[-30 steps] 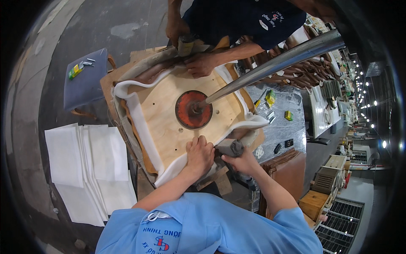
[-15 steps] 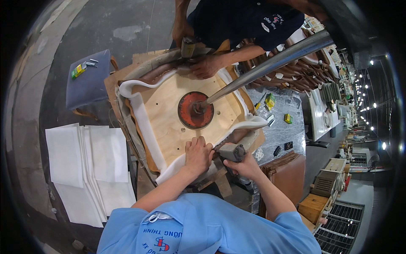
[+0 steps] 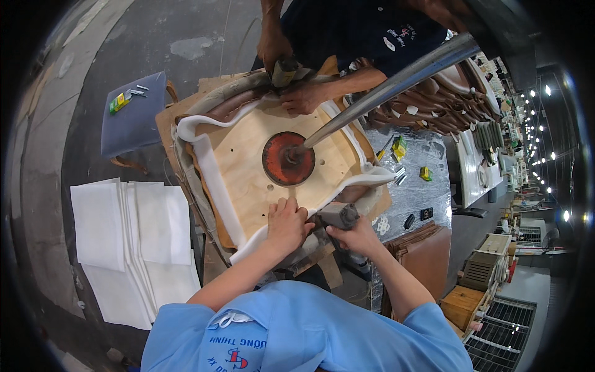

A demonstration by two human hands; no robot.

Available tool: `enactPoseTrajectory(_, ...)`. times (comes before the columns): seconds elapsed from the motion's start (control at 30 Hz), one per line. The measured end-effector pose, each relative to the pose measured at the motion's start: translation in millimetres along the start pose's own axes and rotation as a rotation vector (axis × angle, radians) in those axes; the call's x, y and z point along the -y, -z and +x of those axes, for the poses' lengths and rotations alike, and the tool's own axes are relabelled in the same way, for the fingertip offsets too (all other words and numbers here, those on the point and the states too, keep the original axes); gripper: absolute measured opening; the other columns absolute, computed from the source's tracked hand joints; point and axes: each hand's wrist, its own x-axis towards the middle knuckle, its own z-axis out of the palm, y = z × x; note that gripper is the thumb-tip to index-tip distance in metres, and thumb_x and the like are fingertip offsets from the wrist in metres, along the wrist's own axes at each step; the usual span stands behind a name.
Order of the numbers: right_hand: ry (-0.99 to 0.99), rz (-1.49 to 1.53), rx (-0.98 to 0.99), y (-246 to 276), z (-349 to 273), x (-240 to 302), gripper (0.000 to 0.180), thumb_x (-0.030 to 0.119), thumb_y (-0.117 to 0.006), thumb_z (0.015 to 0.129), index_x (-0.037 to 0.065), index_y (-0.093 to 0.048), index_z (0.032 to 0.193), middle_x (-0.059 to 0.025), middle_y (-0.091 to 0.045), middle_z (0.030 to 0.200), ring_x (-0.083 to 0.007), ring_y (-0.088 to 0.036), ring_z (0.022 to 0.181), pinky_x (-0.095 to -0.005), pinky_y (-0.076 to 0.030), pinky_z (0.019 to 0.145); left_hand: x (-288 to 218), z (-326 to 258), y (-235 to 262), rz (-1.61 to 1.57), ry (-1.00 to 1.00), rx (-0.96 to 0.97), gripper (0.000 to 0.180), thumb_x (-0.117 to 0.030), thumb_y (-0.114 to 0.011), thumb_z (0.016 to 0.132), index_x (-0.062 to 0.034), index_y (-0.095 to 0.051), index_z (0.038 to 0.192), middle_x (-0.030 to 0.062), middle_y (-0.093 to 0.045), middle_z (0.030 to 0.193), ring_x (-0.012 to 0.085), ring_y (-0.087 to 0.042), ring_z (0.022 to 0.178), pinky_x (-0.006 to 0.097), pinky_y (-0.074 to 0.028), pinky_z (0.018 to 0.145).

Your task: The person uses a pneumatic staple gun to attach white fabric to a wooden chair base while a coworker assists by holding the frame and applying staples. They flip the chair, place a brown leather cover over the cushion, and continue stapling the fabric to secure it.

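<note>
A plywood seat panel (image 3: 238,180) lies face up with white padding (image 3: 214,186) and brown leather cover (image 3: 232,110) around its edges. A red round disc (image 3: 289,159) on a metal pole presses on its middle. My left hand (image 3: 287,226) is closed over the near edge, fingertips on the wood; the cover edge under it is mostly hidden. In my right hand (image 3: 356,237) is a grey staple gun (image 3: 338,215), its nose at the panel's near edge beside my left hand. Across from me, a co-worker's hand (image 3: 305,97) presses the far edge, the other gripping another staple gun (image 3: 284,71).
To the left are a stack of white sheets (image 3: 133,235) and a blue-grey padded stool (image 3: 133,133) bearing staples and a small box. A plastic-wrapped table (image 3: 427,180) with small boxes stands right, near stacked brown panels (image 3: 424,254) and piled brown leather covers (image 3: 403,105). The pole (image 3: 390,93) slants overhead.
My staple gun has shifted slightly left and up, closer to my left hand at the seat edge. The co-worker's staple gun has tilted and moved a little right. My left hand stays at the edge.
</note>
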Motion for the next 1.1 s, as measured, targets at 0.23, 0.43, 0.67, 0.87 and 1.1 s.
enactPoseTrajectory(0.23, -0.035, 0.065, 0.012, -4.6, -11.1, -9.1, 0.061, 0.017, -0.087, 0.098, 0.009, -0.063, 0.154, -0.0011, -0.073, 0.094, -0.0094, -0.062, 0.063, -0.0302, -0.053, 0.057, -2.3, 1.1, -7.8, -0.083, 0.013, -0.116, 0.016, -0.02, -0.086, 0.087, -0.0082, -0.076, 0.092, 0.0104, -0.059, 0.109, 0.0325, -0.054, 0.111, 0.049, -0.039, 0.096)
enactPoseTrajectory(0.43, -0.094, 0.055, 0.022, -10.2, -7.9, 4.8, 0.056, 0.015, -0.086, 0.098, 0.01, -0.066, 0.149, -0.0003, -0.072, 0.092, -0.0092, -0.06, 0.063, -0.0294, -0.052, 0.058, -2.8, 1.0, -15.2, -0.099, 0.052, -0.153, 0.015, -0.018, -0.084, 0.089, -0.0061, -0.076, 0.094, 0.0112, -0.059, 0.113, 0.0337, -0.054, 0.111, 0.05, -0.039, 0.097)
enactPoseTrajectory(0.67, -0.067, -0.028, -0.021, -16.9, -1.8, 9.1, 0.052, 0.015, -0.086, 0.098, 0.009, -0.068, 0.146, -0.0004, -0.072, 0.093, -0.0094, -0.061, 0.063, -0.0296, -0.053, 0.057, 12.4, 5.5, -3.9, -0.108, 0.011, -0.068, 0.009, -0.017, -0.081, 0.091, -0.0091, -0.079, 0.096, 0.0103, -0.062, 0.109, 0.0351, -0.056, 0.11, 0.05, -0.042, 0.099)
enactPoseTrajectory(0.87, -0.037, 0.124, -0.02, -16.1, -15.2, -7.1, 0.062, 0.016, -0.086, 0.099, 0.008, -0.062, 0.155, -0.0013, -0.072, 0.098, -0.0089, -0.061, 0.063, -0.0286, -0.052, 0.058, 16.0, 0.5, 2.2, -0.167, -0.039, -0.041, 0.009, -0.013, -0.083, 0.088, -0.0116, -0.082, 0.097, 0.0095, -0.066, 0.107, 0.0345, -0.058, 0.109, 0.049, -0.044, 0.099)
enactPoseTrajectory(1.1, -0.072, 0.124, 0.003, -23.7, -21.3, -7.7, 0.062, 0.014, -0.084, 0.101, 0.009, -0.06, 0.157, 0.0001, -0.068, 0.093, -0.0093, -0.06, 0.063, -0.0286, -0.05, 0.056, 7.0, 3.7, -10.6, -0.167, 0.067, -0.092, 0.01, -0.012, -0.086, 0.081, -0.0116, -0.079, 0.089, 0.0084, -0.064, 0.105, 0.0327, -0.056, 0.11, 0.049, -0.042, 0.097)
